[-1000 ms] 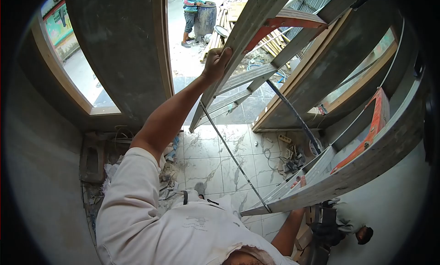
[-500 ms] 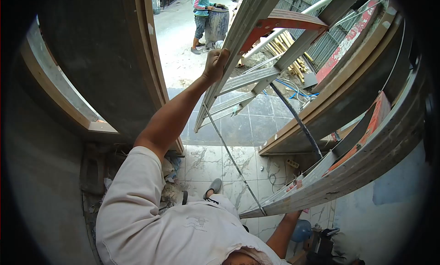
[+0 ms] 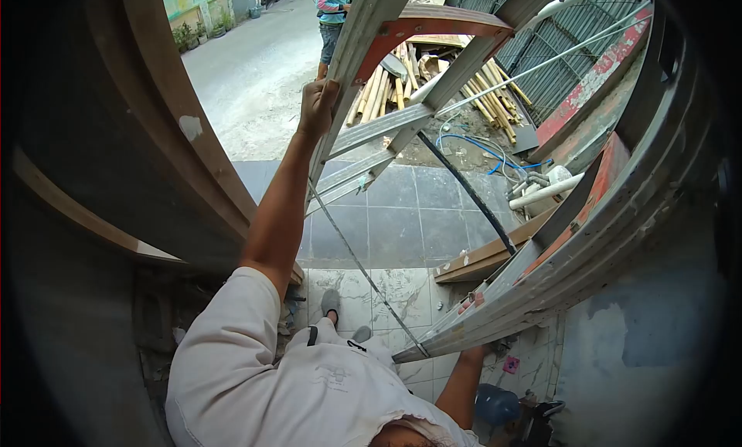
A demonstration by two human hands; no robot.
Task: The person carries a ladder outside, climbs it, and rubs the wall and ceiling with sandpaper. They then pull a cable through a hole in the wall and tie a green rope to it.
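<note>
An aluminium stepladder (image 3: 390,125) with orange-red brackets stretches tilted across the doorway, its two sections spread apart. High on its left side rail, my left hand (image 3: 317,107) is closed round the metal. My right forearm (image 3: 464,381) reaches up to the underside of the near ladder rail (image 3: 495,327) at lower right. That rail hides my right hand, so its fingers do not show. A thin rod (image 3: 363,269) and a dark bar (image 3: 468,188) link the ladder's two sections.
Wooden door frames (image 3: 193,130) flank the opening. Outside are bamboo poles (image 3: 379,91), blue hose (image 3: 479,143), white pipes (image 3: 545,192) and a person (image 3: 331,22). A blue water jug (image 3: 497,404) and a pink item (image 3: 511,364) lie on the tiled floor at right.
I have moved forward towards the doorway with the ladder, my left hand still on its rail. Both my feet now show, and more of the street and the pipes outside is visible.
</note>
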